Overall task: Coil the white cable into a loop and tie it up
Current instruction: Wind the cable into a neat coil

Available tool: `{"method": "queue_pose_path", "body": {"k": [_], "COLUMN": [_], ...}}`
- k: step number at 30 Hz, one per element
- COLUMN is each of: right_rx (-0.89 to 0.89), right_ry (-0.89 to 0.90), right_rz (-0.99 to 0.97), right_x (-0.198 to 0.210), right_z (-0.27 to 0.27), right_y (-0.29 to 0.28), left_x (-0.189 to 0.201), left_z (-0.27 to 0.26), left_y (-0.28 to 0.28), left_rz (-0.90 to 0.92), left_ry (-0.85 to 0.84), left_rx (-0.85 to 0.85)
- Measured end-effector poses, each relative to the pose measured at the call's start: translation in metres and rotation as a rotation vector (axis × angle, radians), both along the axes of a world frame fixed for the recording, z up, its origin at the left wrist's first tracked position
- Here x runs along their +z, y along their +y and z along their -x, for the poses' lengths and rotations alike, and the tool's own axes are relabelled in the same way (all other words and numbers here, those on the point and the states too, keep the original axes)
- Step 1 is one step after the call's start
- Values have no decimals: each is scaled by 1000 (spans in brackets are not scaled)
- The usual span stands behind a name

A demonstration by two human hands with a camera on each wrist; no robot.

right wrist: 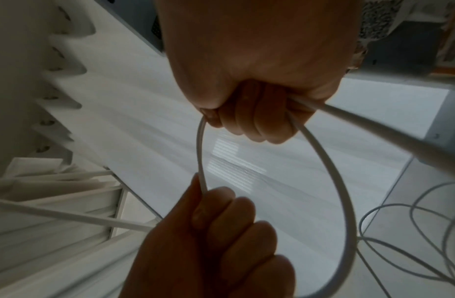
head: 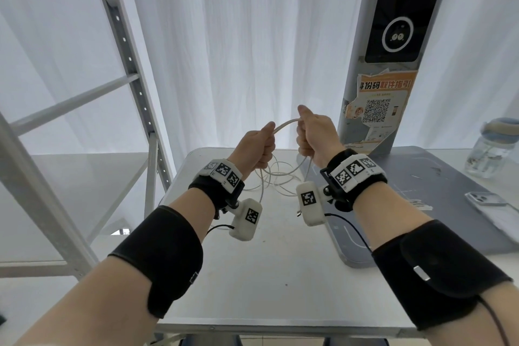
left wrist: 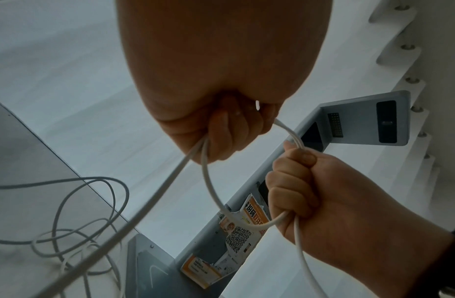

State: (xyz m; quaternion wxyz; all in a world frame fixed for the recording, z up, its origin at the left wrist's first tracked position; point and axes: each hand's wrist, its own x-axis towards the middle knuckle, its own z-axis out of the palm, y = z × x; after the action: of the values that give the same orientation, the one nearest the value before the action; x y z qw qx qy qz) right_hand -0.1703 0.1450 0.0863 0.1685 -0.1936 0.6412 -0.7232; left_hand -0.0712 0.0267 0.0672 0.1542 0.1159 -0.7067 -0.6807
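Note:
Both hands are raised above the far end of the table, fists closed round the white cable (head: 285, 123). My left hand (head: 257, 146) grips it on the left, my right hand (head: 314, 135) a hand's width to the right. A short arc of cable bridges the two fists. In the left wrist view the cable (left wrist: 213, 189) forms one loop running from the left hand (left wrist: 221, 129) to the right hand (left wrist: 305, 193). The same loop (right wrist: 341, 197) hangs between the right hand (right wrist: 257, 119) and left hand (right wrist: 221, 231) in the right wrist view. The rest lies tangled on the table (head: 278, 177).
The white table (head: 252, 275) carries a grey kiosk base (head: 393, 191) with a tall column (head: 393, 50) at the right. A phone (head: 486, 201) and a clear bottle (head: 490, 149) stand at the far right. A metal shelf frame (head: 126, 59) rises on the left; white curtains hang behind.

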Motion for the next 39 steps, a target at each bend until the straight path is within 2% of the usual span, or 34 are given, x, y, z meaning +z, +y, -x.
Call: {"method": "queue_pose_path", "body": {"k": [7, 10, 14, 17, 21, 24, 32, 39], "right_rx": [57, 116, 170, 184, 188, 231, 164, 211], "right_ry": [-32, 46, -29, -42, 69, 49, 85, 7], "right_rz": [144, 110, 85, -59, -418, -508, -422, -324], "right_x": [-6, -12, -19, -24, -29, -29, -26, -25], "right_z": [0, -2, 2, 2, 2, -2, -3, -3], "right_y": [1, 2, 1, 0, -1, -1, 3, 4], "left_x": [7, 10, 10, 9, 7, 6, 5, 4], "left_z": [1, 2, 1, 1, -1, -2, -3, -5], "left_y": [6, 3, -4, -10, -15, -16, -17, -16], "left_rz": [-104, -153, -235, -275, -301, -304, -307, -346], "left_ry": [79, 116, 153, 163, 172, 165, 155, 151], "left_rx": [25, 67, 135, 175, 207, 221, 252, 293]}}
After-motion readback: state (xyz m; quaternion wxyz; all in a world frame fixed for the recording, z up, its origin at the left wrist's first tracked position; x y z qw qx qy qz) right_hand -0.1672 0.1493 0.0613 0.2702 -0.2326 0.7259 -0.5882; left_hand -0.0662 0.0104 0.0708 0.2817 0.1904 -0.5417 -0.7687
